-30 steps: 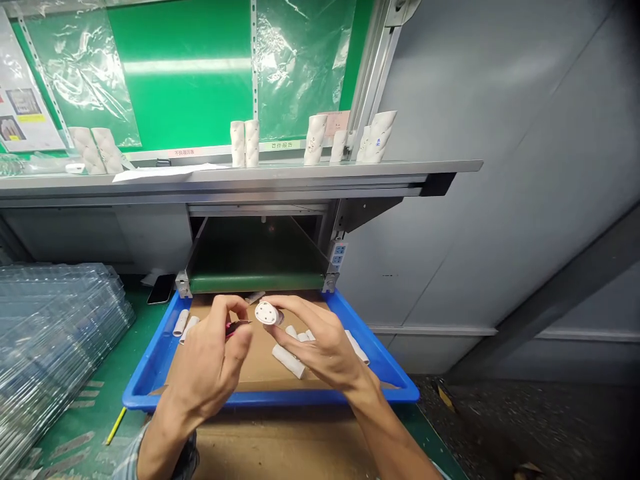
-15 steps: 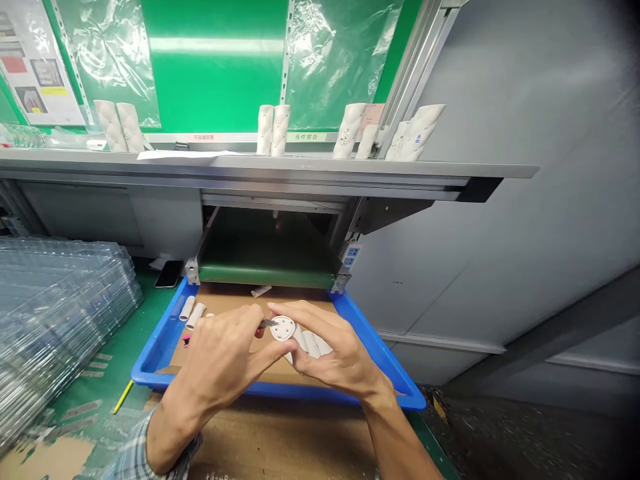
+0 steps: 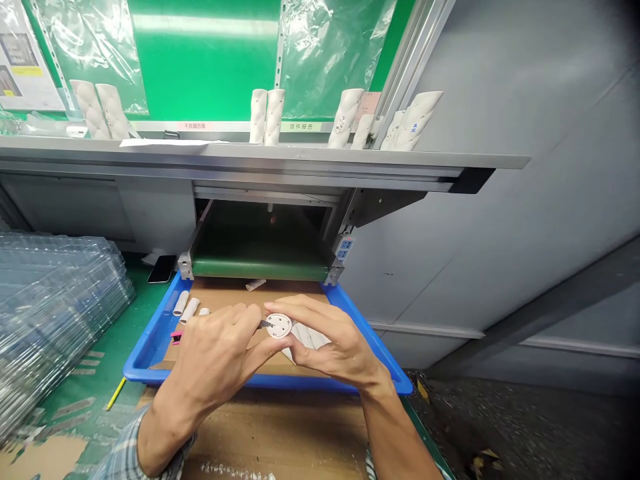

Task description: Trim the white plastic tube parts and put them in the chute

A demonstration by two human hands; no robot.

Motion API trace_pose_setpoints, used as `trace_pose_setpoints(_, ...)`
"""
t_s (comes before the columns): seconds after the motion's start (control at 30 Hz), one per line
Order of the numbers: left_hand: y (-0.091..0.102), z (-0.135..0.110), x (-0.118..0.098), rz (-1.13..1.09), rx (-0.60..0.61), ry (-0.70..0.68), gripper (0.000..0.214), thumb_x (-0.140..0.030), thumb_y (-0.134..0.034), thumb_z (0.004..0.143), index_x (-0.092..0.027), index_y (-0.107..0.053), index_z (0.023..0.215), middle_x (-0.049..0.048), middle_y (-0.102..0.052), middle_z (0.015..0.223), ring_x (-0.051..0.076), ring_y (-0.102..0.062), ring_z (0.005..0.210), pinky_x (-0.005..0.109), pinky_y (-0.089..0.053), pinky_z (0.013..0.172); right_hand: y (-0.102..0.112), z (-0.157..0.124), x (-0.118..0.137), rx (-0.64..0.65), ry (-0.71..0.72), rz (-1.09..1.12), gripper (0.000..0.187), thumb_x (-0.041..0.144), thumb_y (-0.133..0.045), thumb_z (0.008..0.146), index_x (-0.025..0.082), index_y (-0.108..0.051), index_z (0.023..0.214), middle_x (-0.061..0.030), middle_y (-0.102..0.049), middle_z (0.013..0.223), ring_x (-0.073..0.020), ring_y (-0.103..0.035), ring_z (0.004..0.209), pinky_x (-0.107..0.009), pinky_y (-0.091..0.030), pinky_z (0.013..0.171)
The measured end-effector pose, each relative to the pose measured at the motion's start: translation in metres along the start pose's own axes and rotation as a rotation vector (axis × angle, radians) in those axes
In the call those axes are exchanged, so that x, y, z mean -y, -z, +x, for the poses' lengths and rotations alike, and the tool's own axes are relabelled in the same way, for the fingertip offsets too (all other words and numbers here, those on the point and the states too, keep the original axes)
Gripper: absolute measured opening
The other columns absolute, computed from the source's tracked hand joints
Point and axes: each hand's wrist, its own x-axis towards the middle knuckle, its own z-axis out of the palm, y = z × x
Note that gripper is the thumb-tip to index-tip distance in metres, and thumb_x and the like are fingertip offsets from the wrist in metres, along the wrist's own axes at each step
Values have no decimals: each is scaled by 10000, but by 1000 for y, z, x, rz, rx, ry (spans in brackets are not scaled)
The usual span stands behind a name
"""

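My right hand (image 3: 330,340) grips a short white tube (image 3: 279,326) by its sides with the fingertips, its round end face with small holes turned up towards me. My left hand (image 3: 213,360) pinches a small blade (image 3: 265,324), whose tip sits at the edge of that end face, and its thumb stretches under the tube. The blade's handle is hidden by my fingers. Beneath my hands lies a blue plastic tray (image 3: 150,363) lined with cardboard (image 3: 225,293). Several loose white tubes (image 3: 189,310) lie in it, others (image 3: 310,335) are partly hidden by my right hand, and a small pink-and-black item (image 3: 176,337) sits near the left wall.
A metal shelf (image 3: 250,155) ahead holds white quilted-pattern sleeves (image 3: 265,117). Beyond the tray are a green belt (image 3: 260,269) and a phone (image 3: 163,269). Stacked clear plastic trays (image 3: 50,313) rise on the left. A yellow pencil (image 3: 116,393) lies on the green mat.
My hands have come closer together, and the blade tip has moved from beside the tube to its end face. The tube's end now faces up more. The view has shifted slightly.
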Motion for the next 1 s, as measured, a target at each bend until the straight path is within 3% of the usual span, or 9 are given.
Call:
trace_pose_setpoints(0.27,0,2,3,-20,18,-19,573,-524,-299,1195,-224,-548,774,-20,-616,611,162,-577,530,345,-250,543,4,-1,-1,56,-77,69,515,71,-642,978,245,-673,1462,-86,-793,1322,-223,-770,1193,-343,-647,1034)
trace_pose_setpoints(0.43,2,5,2,-62,-8,19,581,-570,-287,1184,-228,-536,785,-31,-609,607,161,-602,530,326,-284,532,6,-1,-1,74,-118,128,410,144,-630,1058,245,-688,1451,-91,-802,1297,-226,-773,1166,-357,-650,1019)
trace_pose_setpoints(0.77,-6,-1,0,-15,21,84,595,-633,-296,1162,-227,-540,802,-29,-660,665,174,-663,565,351,-273,537,1,-5,-4,-33,-100,51,446,221,-727,1050,299,-660,1484,-76,-750,1309,-210,-723,1208,-322,-600,1087)
trace_pose_setpoints(1.0,-8,0,-3,-2,-22,90,594,-590,-283,1177,-224,-533,783,-15,-648,647,171,-628,553,347,-251,539,-8,-2,0,-147,-93,-29,326,256,-729,1048,281,-707,1372,-90,-721,1212,-243,-725,1106,-370,-636,974)
